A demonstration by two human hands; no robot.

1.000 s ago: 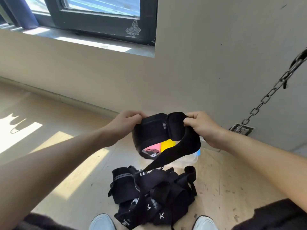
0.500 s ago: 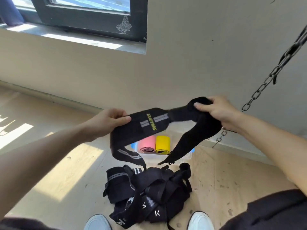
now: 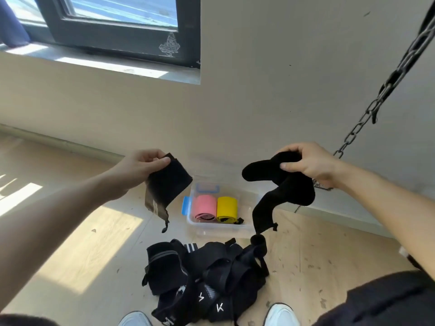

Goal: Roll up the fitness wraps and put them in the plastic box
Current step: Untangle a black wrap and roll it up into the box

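Note:
My left hand pinches one black fitness wrap that hangs down from it. My right hand grips a second black wrap whose tail dangles over the box. The two wraps are apart. Between and below the hands a clear plastic box stands on the floor by the wall, holding a pink roll and a yellow roll. A heap of loose black wraps lies on the floor in front of the box, close to my shoes.
A metal chain hangs diagonally at the right, just behind my right hand. The beige wall and a dark window frame are ahead. My white shoes sit at the bottom edge on the wooden floor.
The two wraps, held together as one bundle a second ago, have been pulled apart. My hands have spread wide, one wrap in each.

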